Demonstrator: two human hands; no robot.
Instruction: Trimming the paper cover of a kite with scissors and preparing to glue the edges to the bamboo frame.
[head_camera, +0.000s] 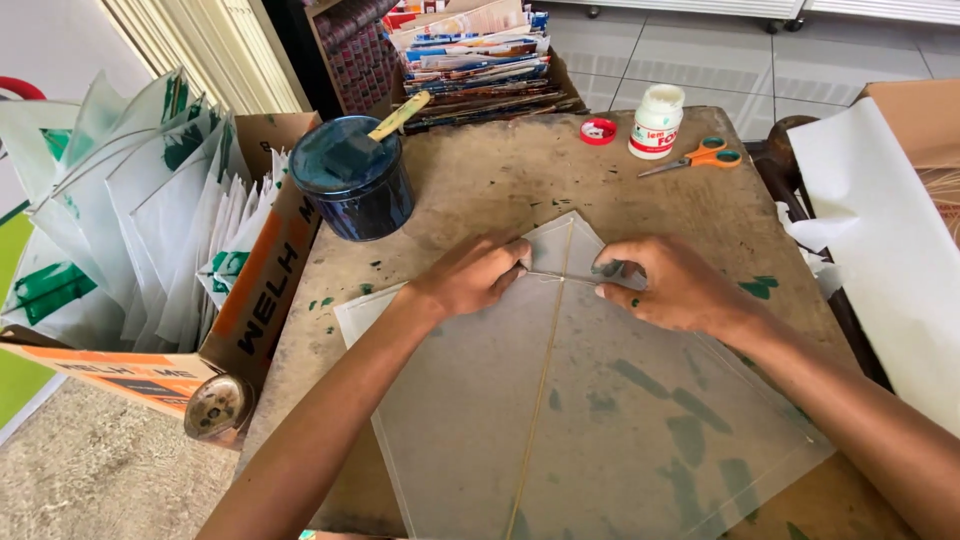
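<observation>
A translucent diamond-shaped kite sheet (600, 400) with faint green marks lies flat on the worn brown table (480, 180). A thin bamboo stick (545, 370) runs up its middle, and a second thin stick crosses it near the top. My left hand (470, 275) presses its fingertips on the cross stick just left of the centre stick. My right hand (670, 285) presses down on the cross stick and sheet just right of it. Neither hand lifts anything.
A dark blue pot (352, 180) with a brush handle (400, 115) stands at the back left. A white glue jar (656, 122), its red lid (598, 131) and orange-handled scissors (700, 157) lie at the back. A cardboard box (250, 300) of finished kites sits left; white paper (890, 250) right.
</observation>
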